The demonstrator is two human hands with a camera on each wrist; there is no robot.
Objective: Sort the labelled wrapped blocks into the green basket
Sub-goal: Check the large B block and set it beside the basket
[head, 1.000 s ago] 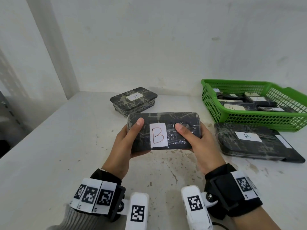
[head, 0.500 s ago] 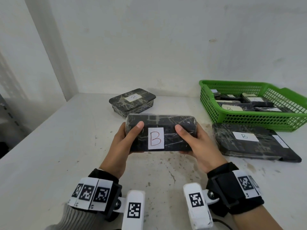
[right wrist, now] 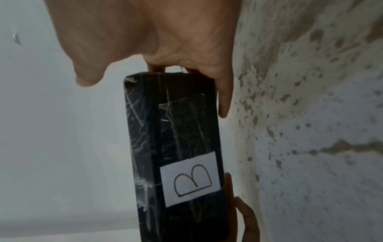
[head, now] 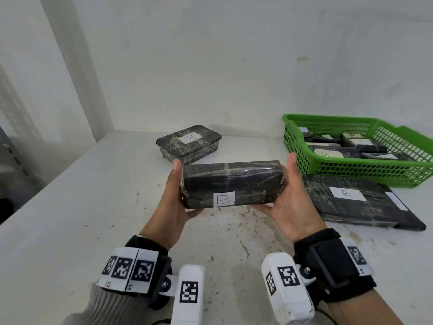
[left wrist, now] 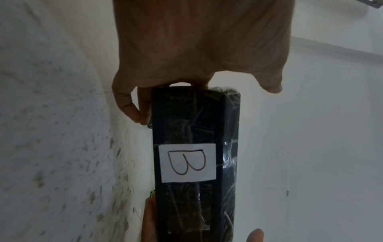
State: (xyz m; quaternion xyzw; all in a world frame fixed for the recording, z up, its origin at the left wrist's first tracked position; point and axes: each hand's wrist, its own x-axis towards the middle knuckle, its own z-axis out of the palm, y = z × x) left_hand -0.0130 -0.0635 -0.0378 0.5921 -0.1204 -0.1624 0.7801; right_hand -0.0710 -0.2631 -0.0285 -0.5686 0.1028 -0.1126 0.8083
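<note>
I hold a black wrapped block (head: 230,182) with a white "B" label above the table's middle, one hand at each end. My left hand (head: 174,198) grips its left end, thumb up beside it and fingers curled underneath. My right hand (head: 287,195) grips the right end the same way. Both wrist views show the block (left wrist: 192,163) (right wrist: 176,155) end-on with the label facing the camera. The green basket (head: 365,171) stands at the right rear and holds several labelled wrapped blocks.
A flat wrapped block labelled "B" (head: 351,200) lies on the table in front of the basket. Another wrapped block (head: 188,143) sits at the back centre near the wall. The white table (head: 70,219) is stained and bordered by walls behind and left.
The block has tipped back, so its labelled face now points toward me instead of up. Both thumbs have come off that face and now stand beside the block's ends.
</note>
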